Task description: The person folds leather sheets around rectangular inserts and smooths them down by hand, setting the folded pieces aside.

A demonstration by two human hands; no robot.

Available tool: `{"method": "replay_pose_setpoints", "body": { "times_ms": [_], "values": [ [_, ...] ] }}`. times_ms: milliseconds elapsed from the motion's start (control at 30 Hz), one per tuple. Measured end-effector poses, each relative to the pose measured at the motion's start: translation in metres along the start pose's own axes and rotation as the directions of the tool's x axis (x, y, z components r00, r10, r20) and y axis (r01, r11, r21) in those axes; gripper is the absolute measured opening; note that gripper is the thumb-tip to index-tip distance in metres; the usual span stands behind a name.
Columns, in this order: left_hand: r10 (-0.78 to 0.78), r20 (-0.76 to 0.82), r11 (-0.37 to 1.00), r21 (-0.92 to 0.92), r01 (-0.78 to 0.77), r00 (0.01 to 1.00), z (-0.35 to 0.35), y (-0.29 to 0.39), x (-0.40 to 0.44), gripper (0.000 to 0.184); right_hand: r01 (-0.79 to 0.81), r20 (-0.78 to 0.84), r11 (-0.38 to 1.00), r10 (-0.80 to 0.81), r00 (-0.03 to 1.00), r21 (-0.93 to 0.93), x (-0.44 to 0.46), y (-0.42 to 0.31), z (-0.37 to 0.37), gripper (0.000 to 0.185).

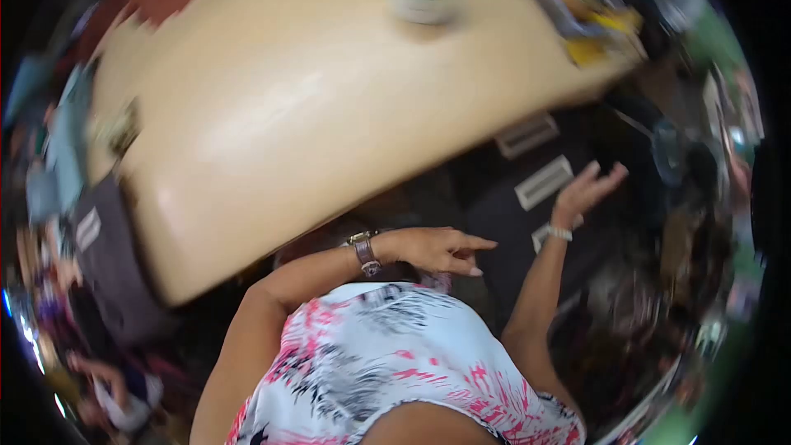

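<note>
Head view showed the left hand (pixel 437 249) pointing, grip parted, and the right hand (pixel 583 194) spread, both empty beside the desk (pixel 272 132), whose far part bore a white cup (pixel 427 8).

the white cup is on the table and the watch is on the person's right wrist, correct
No, the watch is on the wrist of the left hand, as the head view shows; the right wrist has a pale bracelet. The white cup is on the table, as you say.
</note>
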State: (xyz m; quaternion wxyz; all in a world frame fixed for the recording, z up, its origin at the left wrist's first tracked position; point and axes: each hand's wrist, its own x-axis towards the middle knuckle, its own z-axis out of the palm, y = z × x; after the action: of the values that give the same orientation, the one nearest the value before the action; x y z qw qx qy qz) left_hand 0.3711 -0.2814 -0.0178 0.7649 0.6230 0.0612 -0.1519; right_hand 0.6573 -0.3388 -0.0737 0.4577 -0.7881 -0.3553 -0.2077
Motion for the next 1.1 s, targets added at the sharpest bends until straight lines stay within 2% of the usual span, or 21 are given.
{"method": "replay_pose_setpoints", "body": {
  "times_ms": [33,100,167,200,267,300,333,367,400,500,600,700,733,833,867,967,1067,1100],
  "values": [
    [0.092,-0.138,0.995,-0.012,-0.094,0.986,-0.005,0.007,-0.025,0.062,0.095,-0.011,0.987,-0.094,0.995,0.132,-0.007,-0.04,0.01,0.06],
    [0.264,-0.406,0.962,0.049,-0.267,0.875,-0.015,0.017,-0.079,0.065,0.222,0.034,0.938,-0.239,0.97,0.267,-0.024,-0.135,0.024,0.058],
    [0.2,-0.697,0.962,0.006,-0.273,0.688,-0.019,0.035,-0.143,0.06,0.322,0.109,0.874,-0.383,0.917,0.363,-0.041,-0.208,0.038,0.06],
    [0.296,-0.818,0.945,0.175,-0.277,0.493,-0.02,0.031,-0.167,0.056,0.267,0.149,0.814,-0.392,0.908,0.515,-0.045,-0.24,0.041,0.062],
    [0.242,-0.968,0.952,0.224,-0.208,0.068,-0.022,0.021,-0.227,0.053,0.128,0.298,0.709,-0.444,0.845,0.693,-0.062,-0.297,0.051,0.063],
    [0.293,-0.94,0.956,0.291,0.036,-0.176,-0.02,0.013,-0.259,0.049,0.046,0.367,0.659,-0.473,0.801,0.751,-0.072,-0.32,0.055,0.065],
    [0.405,-0.839,0.886,0.261,0.384,-0.363,-0.018,0.001,-0.29,0.046,0.063,0.371,0.599,-0.571,0.732,0.798,-0.08,-0.341,0.059,0.063],
    [0.481,-0.715,0.787,0.097,0.609,-0.508,-0.012,-0.007,-0.319,0.045,0.076,0.365,0.54,-0.659,0.658,0.838,-0.089,-0.362,0.064,0.061],
    [0.505,-0.666,0.695,-0.064,0.716,-0.55,-0.004,-0.014,-0.351,0.05,0.087,0.349,0.483,-0.734,0.583,0.871,-0.099,-0.383,0.066,0.06],
    [0.538,-0.596,0.511,-0.332,0.793,-0.596,0.021,-0.048,-0.412,0.052,0.177,0.248,0.339,-0.883,0.397,0.924,-0.131,-0.431,0.063,0.057],
    [0.514,-0.639,0.398,-0.413,0.819,-0.572,0.028,-0.085,-0.434,0.053,0.188,0.243,0.302,-0.928,0.281,0.935,-0.162,-0.459,0.071,0.06],
    [0.529,-0.639,0.412,-0.383,0.827,-0.559,0.034,-0.097,-0.443,0.049,0.057,0.268,0.286,-0.939,0.213,0.957,-0.187,-0.475,0.081,0.061],
    [0.533,-0.637,0.433,-0.36,0.826,-0.557,0.037,-0.096,-0.443,0.047,0.096,0.23,0.253,-0.953,0.199,0.963,-0.196,-0.48,0.088,0.066],
    [0.547,-0.63,0.485,-0.299,0.822,-0.552,0.039,-0.092,-0.445,0.04,-0.305,0.55,0.53,-0.835,-0.027,0.791,-0.223,-0.51,0.091,0.073],
    [0.548,-0.627,0.498,-0.286,0.819,-0.553,0.039,-0.094,-0.447,0.038,-0.325,0.577,0.571,-0.812,-0.086,0.754,-0.235,-0.522,0.097,0.08],
    [0.569,-0.572,0.5,-0.329,0.801,-0.591,0.047,-0.089,-0.472,0.035,-0.407,0.67,0.69,-0.71,-0.217,0.599,-0.268,-0.566,0.102,0.083],
    [0.552,-0.502,0.48,-0.462,0.746,-0.666,0.065,-0.09,-0.537,0.038,-0.412,0.723,0.716,-0.669,-0.175,0.563,-0.295,-0.592,0.102,0.084],
    [0.598,-0.455,0.465,-0.472,0.749,-0.659,0.069,-0.103,-0.567,0.038,-0.431,0.709,0.669,-0.7,-0.092,0.605,-0.307,-0.594,0.104,0.084]
  ]
}}
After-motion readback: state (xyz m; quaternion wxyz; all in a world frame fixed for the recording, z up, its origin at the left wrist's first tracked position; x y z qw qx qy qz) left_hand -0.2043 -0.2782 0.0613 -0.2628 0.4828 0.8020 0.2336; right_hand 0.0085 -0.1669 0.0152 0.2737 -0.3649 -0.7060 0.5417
